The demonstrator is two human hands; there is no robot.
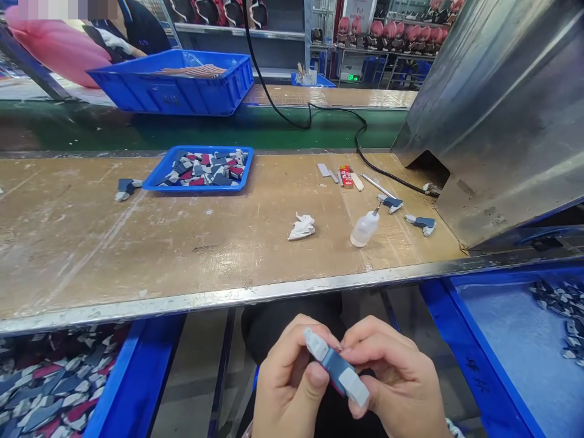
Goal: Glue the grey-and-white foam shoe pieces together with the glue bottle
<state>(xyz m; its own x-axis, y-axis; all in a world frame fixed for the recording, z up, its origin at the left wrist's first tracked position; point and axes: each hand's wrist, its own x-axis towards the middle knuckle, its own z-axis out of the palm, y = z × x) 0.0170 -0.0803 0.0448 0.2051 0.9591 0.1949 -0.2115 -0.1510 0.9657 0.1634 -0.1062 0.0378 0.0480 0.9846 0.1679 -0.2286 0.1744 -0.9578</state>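
Below the bench edge, my left hand and my right hand both pinch a small plastic model part in navy blue and pale grey, with a bit of red showing underneath. My fingertips meet near its upper side and hide part of it. On the wooden workbench, a blue tray holds several similar pieces. Several finished-looking parts lie on the bench, one beside the tray and others at the right. A plastic glue bottle and a crumpled white tissue lie well beyond my hands.
Open blue bins of parts sit low on either side of me, one left and one right. A steel panel rises at the bench's right end, with a black cable nearby. A blue crate stands beyond.
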